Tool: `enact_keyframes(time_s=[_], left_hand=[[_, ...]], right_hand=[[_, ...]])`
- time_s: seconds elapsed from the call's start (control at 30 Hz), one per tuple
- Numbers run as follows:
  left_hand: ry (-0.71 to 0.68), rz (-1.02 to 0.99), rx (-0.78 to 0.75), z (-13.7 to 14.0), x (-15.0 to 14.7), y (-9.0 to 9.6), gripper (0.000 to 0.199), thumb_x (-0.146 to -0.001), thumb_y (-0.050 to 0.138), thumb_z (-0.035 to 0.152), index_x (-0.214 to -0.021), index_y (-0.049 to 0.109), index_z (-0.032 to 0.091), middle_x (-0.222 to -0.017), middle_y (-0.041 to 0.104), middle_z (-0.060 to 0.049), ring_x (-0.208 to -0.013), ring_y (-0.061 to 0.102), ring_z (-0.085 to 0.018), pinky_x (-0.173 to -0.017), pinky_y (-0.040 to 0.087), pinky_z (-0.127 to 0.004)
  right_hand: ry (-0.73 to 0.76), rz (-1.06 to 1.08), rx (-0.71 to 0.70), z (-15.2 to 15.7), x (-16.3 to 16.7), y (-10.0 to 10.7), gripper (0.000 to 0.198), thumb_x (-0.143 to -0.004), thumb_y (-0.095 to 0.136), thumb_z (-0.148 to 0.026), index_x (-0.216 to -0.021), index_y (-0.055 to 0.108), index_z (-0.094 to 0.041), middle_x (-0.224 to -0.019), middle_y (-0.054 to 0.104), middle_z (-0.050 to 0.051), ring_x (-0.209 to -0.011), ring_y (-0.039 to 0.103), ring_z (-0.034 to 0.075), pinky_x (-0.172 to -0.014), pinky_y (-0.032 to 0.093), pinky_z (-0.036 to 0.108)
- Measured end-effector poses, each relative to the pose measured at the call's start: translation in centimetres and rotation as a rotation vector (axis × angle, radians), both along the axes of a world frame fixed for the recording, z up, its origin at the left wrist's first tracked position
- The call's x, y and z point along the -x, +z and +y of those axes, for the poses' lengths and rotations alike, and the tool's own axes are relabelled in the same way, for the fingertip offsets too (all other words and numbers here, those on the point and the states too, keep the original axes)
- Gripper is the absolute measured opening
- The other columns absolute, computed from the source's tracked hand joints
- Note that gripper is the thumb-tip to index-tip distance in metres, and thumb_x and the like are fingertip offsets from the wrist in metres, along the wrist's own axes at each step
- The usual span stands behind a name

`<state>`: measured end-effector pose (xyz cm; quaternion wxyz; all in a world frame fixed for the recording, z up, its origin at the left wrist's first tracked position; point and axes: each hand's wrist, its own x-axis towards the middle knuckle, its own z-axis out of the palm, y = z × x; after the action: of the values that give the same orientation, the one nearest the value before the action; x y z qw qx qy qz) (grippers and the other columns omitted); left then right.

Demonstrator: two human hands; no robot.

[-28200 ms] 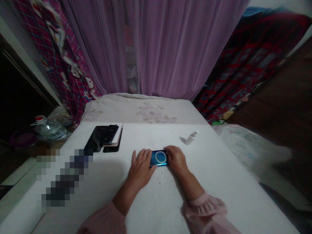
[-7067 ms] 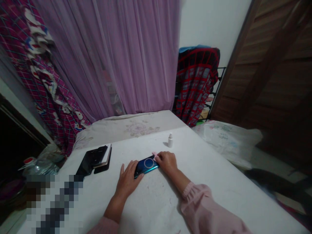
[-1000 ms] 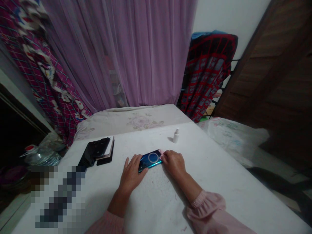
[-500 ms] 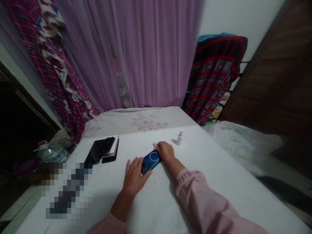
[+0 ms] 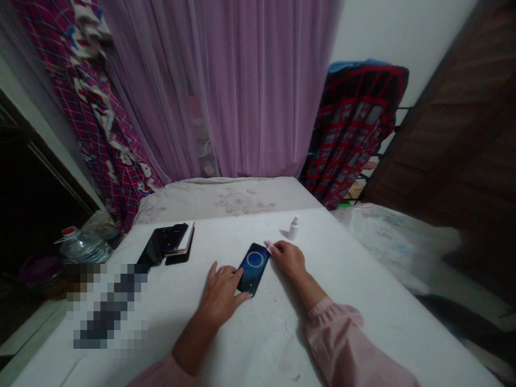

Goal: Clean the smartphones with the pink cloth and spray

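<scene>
A blue smartphone (image 5: 256,269) with a pale ring on its back lies on the white table, tilted slightly to the right. My left hand (image 5: 223,293) grips its lower left part, fingers along the left edge and thumb at the bottom end. At the phone's upper right corner, my right hand (image 5: 289,259) pinches a small pink cloth (image 5: 269,246), which touches or nearly touches the edge there. Just beyond the right hand a small white spray bottle (image 5: 293,229) stands upright.
Black phones (image 5: 156,247) and a white box-like item (image 5: 187,239) lie together at the table's left. A blurred-out patch (image 5: 110,306) covers the near left. Purple curtains (image 5: 258,86) hang behind the table (image 5: 346,290). A large water bottle (image 5: 85,246) stands off its left side.
My right hand has moved right with the pink cloth, uncovering the phone's upper right corner. The phone has turned more upright, with my left hand still on it.
</scene>
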<state>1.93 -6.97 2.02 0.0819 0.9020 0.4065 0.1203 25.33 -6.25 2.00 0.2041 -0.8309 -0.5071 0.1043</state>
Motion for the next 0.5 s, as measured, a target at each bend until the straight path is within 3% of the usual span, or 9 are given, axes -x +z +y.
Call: enact_keyframes(time_s=[0.1,0.2,0.3,0.4,0.5], left_hand=[[0.012,0.012,-0.026,0.2,-1.4,0.1,0.047,-0.08,0.068,0.05,-0.119,0.063,0.025,-0.098,0.065,-0.005,-0.101,0.06,-0.026,-0.112,0.025,-0.052],[-0.086,-0.021,-0.013,1.1,-2.0,-0.3,0.047,-0.079,0.07,0.051,-0.12,0.063,0.027,-0.1,0.066,-0.005,-0.099,0.06,-0.025,-0.107,0.033,-0.049],[-0.166,-0.066,-0.02,2.2,-2.3,-0.8,0.052,-0.076,0.072,0.052,-0.122,0.063,0.028,-0.118,0.063,-0.007,-0.114,0.055,-0.027,-0.109,0.032,-0.048],[-0.192,-0.068,-0.022,3.0,-2.9,-1.2,0.063,-0.077,0.07,0.056,-0.132,0.054,0.03,-0.145,0.046,-0.008,-0.135,0.038,-0.029,-0.114,0.023,-0.051],[-0.256,-0.039,0.032,3.3,-3.7,-1.7,0.066,-0.083,0.061,0.058,-0.14,0.045,0.028,-0.149,0.041,-0.009,-0.14,0.033,-0.027,-0.115,0.021,-0.051]], right_hand=[[0.035,-0.011,-0.009,1.5,0.9,0.1,0.033,-0.091,0.049,-0.047,-0.096,0.073,-0.025,-0.093,0.075,0.004,-0.088,0.067,0.019,-0.065,0.039,0.026],[0.069,-0.028,-0.014,3.3,1.3,0.4,0.034,-0.092,0.049,-0.046,-0.096,0.073,-0.022,-0.094,0.074,0.007,-0.089,0.066,0.019,-0.069,0.04,0.027],[0.11,-0.035,-0.018,4.6,1.4,0.5,0.031,-0.092,0.051,-0.044,-0.097,0.073,-0.023,-0.097,0.074,0.007,-0.091,0.066,0.019,-0.071,0.041,0.026],[0.158,-0.028,-0.016,5.4,1.5,0.4,0.027,-0.09,0.054,-0.042,-0.099,0.073,-0.024,-0.098,0.074,0.005,-0.09,0.066,0.018,-0.07,0.041,0.025],[0.205,-0.016,-0.01,6.0,1.5,0.6,0.023,-0.087,0.058,-0.04,-0.096,0.074,-0.025,-0.096,0.075,0.004,-0.089,0.066,0.017,-0.07,0.04,0.024]])
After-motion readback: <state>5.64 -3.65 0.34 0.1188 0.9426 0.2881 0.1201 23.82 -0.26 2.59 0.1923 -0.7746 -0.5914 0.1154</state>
